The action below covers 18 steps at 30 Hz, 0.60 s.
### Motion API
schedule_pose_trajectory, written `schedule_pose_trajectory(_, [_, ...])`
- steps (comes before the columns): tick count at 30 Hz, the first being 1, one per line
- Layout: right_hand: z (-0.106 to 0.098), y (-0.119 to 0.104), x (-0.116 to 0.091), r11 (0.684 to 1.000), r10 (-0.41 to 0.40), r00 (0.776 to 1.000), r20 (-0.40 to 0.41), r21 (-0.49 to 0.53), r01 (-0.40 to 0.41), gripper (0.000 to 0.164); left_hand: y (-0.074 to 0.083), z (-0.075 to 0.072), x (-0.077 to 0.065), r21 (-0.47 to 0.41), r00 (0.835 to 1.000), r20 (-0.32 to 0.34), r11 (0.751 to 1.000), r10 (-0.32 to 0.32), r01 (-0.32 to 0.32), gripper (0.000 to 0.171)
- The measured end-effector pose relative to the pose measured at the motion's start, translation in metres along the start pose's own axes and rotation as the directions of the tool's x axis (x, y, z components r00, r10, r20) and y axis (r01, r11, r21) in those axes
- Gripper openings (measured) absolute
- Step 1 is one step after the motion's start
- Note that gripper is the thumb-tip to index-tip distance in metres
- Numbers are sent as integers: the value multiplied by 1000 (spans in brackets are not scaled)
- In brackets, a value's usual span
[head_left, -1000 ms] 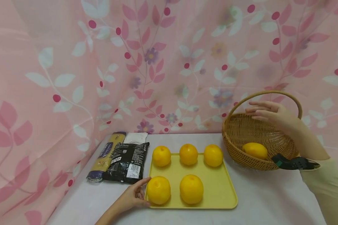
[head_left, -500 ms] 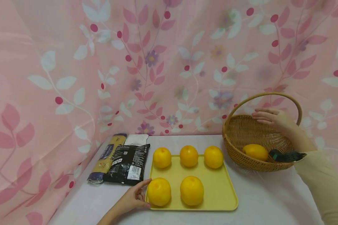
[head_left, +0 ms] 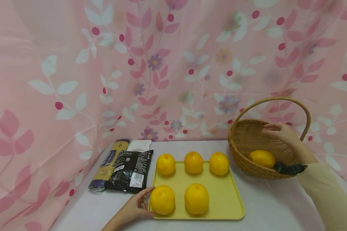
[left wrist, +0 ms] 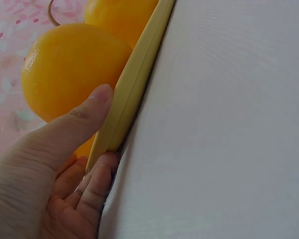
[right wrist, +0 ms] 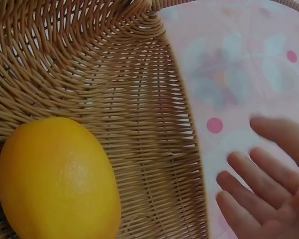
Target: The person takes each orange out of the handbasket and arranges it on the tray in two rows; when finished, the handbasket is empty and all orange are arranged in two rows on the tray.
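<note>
My left hand [head_left: 134, 205] holds the near left corner of a yellow tray [head_left: 219, 195]. In the left wrist view its thumb lies on the tray's rim [left wrist: 127, 94], with the other fingers curled at the corner. Several round yellow-orange fruits, like oranges, sit on the tray, the nearest orange [head_left: 163, 200] beside this hand. My right hand [head_left: 283, 133] hovers inside the arch of a wicker basket [head_left: 240, 150], fingers extended and holding nothing. An oval yellow fruit [right wrist: 59, 179] lies in the basket below it, apart from the fingers.
Left of the tray lie a black packet [head_left: 130, 170], a long yellow-and-purple pack [head_left: 110, 163] and a white packet [head_left: 139, 145]. The basket's tall handle [head_left: 273, 98] arches over its opening. A pink floral curtain [head_left: 173, 64] hangs behind the white table.
My right hand has come down toward the basket's inside, its forearm shifting left. The left hand keeps its place at the tray. The head view has tilted up slightly.
</note>
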State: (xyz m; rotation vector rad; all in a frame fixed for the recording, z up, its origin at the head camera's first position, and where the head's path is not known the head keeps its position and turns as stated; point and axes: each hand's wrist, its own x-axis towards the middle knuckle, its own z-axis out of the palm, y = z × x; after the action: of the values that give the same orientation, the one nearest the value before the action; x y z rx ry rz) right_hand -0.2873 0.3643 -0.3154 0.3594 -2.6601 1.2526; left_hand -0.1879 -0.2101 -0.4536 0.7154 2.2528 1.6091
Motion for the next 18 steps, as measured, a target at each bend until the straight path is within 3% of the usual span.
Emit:
schedule_pose_trajectory(5, [7,2,3,995,81,996,41,-67,-78,52,1,0,-4,-34,999,2,998,-44,44,82])
schedule_pose_trajectory(10, [13,4,4,992,112,989,99,-71,-106,55,0,-1,-2,-45,999,-3,998,-39,39,82])
schedule_pose_trajectory(18, [19,18,2,983,181,949,257,-82,-165,62,3,-2,0,-27,999,12,999,-30,30,82])
